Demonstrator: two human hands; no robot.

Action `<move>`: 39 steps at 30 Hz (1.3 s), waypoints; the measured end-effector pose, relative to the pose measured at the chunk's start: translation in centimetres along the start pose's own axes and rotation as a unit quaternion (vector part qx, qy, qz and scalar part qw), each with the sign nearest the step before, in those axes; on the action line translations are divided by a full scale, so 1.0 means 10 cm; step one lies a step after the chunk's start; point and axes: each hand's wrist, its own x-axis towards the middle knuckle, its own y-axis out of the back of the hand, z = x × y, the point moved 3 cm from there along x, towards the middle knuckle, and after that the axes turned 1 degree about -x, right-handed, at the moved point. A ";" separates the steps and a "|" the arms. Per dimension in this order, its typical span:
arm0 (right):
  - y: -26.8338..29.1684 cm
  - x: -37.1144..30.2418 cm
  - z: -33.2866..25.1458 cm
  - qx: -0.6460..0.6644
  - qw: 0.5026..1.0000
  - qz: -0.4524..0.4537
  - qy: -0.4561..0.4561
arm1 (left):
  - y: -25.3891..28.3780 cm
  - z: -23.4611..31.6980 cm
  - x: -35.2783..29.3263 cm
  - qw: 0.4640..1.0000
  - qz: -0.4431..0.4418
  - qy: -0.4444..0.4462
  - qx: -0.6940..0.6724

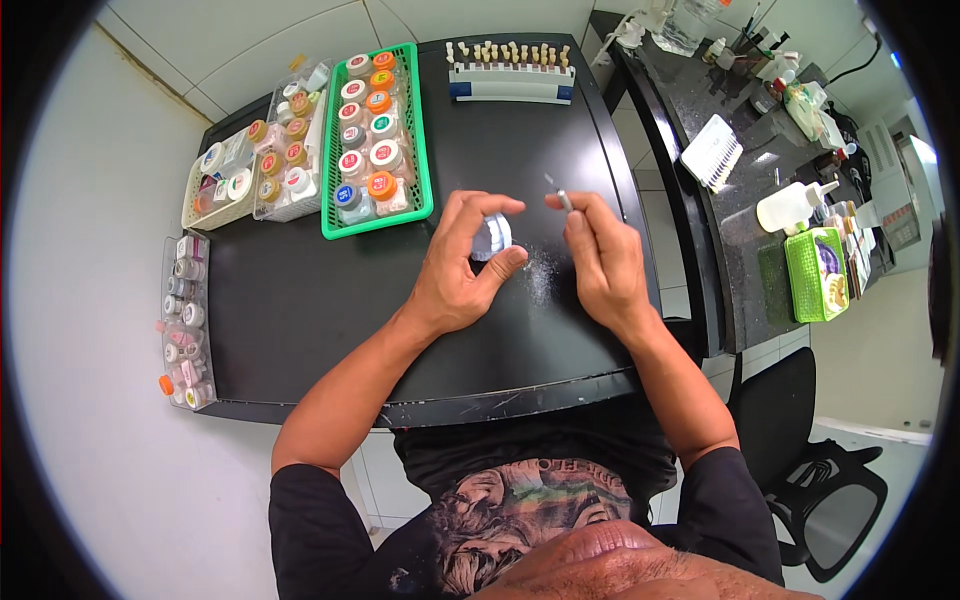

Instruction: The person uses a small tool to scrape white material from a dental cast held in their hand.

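My left hand [462, 262] grips a small round white jar [492, 238] between thumb and fingers, tilted on its side just above the black table [300, 310]. My right hand [598, 255] pinches a thin metal-tipped tool [562, 198], its tip pointing up and away, right beside the jar. A smear of white powder [540, 275] lies on the table between the two hands.
A green basket [418, 140] of small capped jars stands at the back left, with clear boxes [285, 150] of more jars beside it. A rack of tooth shade tabs [510, 70] sits at the far edge. A second black counter [740, 220] with bottles is right; a black chair [820, 470] lower right.
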 end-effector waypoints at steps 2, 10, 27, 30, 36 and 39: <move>-0.07 -0.08 0.05 -0.023 0.999 -0.005 0.044 | -0.02 0.06 0.02 0.997 -0.007 -0.046 0.058; -0.12 -0.17 0.11 -0.035 0.995 -0.063 0.074 | -0.06 0.07 0.01 1.000 -0.008 -0.006 0.022; 0.25 -0.62 0.03 -0.027 0.998 -0.016 -0.046 | -0.08 0.17 -0.02 0.999 0.002 -0.010 0.033; 0.24 -0.81 0.06 -0.033 0.996 -0.003 -0.077 | -0.09 0.26 -0.03 0.997 -0.013 -0.039 0.071; 0.21 -0.98 0.00 -0.045 0.995 0.063 -0.061 | -0.14 0.30 -0.06 0.989 -0.050 -0.119 0.077; 0.17 -0.95 -0.09 -0.090 0.993 0.081 0.011 | -0.17 0.31 -0.09 0.994 -0.080 -0.061 0.032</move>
